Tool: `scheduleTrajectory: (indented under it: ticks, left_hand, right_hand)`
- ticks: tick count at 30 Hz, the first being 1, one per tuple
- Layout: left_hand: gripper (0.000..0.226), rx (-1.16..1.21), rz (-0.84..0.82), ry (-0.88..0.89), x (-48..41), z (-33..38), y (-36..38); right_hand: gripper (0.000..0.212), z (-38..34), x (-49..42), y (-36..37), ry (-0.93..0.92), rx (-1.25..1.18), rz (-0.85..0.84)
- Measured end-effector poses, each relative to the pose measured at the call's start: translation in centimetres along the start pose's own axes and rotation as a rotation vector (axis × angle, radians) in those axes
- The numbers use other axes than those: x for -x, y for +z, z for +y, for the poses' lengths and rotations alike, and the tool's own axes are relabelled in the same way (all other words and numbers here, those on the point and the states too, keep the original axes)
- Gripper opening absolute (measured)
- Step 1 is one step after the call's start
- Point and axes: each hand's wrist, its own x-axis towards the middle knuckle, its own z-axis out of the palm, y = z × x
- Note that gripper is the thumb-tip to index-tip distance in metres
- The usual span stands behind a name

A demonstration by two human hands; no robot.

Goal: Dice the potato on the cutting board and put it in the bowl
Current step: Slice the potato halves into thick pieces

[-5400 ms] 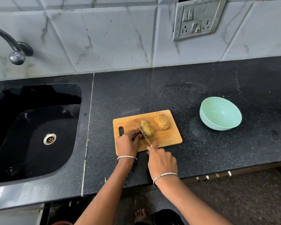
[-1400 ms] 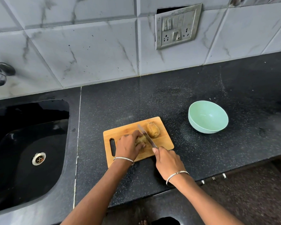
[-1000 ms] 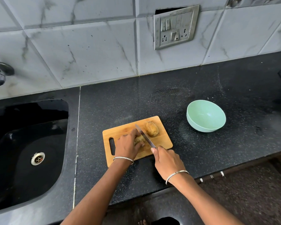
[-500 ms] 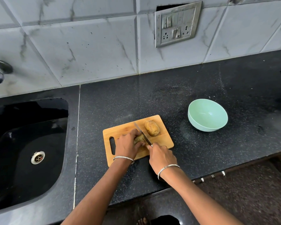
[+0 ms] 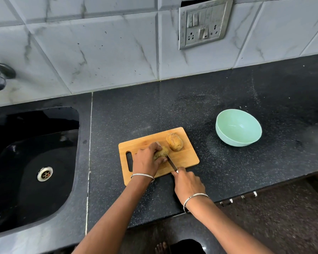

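1. Potato (image 5: pixel 161 152), brown-skinned and oval: we see it lying near the middle of the rectangular wooden cutting board (image 5: pixel 188 159), half hidden under the left hand (image 5: pixel 145 161).
2. The left hand's fingers are curled over the top of this potato and the thumb sits against its near side, so the hand pins it to the board.
3. The right hand (image 5: pixel 188 182) is closed round the handle of a narrow steel knife (image 5: pixel 170 161), with the forefinger reaching toward the blade. The handle itself is hidden in the fist.
4. The blade runs slantwise from the right hand up across the board. It meets the potato at its right side, just beside the left fingertips. We cannot tell how deep the edge has gone in.
5. A second brown oval potato (image 5: pixel 174 142) lies whole toward the board's far right corner, near the first one and touched by neither hand.
6. The round mint-green bowl (image 5: pixel 233 142) stands on the black speckled stone counter (image 5: pixel 228 173) to the right of the board, well apart from it. Nothing lies in it.
7. We judge the task to be at its very start. No slice, strip or cube shows anywhere on the board, and the knife looks to be set for an opening cut.
8. Nearly everything is left, as we read it: slicing the held potato, cutting the slices into strips and then dice, probably doing the same with the second one, and carrying all the pieces over to the bowl.
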Motion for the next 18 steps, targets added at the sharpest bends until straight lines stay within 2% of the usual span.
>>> scheduleTrajectory:
  ticks: [12, 18]
  left_hand:
    - [0.038, 0.005, 0.016, 0.028, 0.7, -0.4, 0.2]
    - [0.042, 0.017, -0.005, 0.016, 0.9, -0.2, 0.1]
  right_hand:
    - [0.045, 0.6, 0.9, -1.3, -0.062, -0.087, 0.072]
    - [0.045, 0.6, 0.7, -1.3, -0.051, -0.069, 0.048]
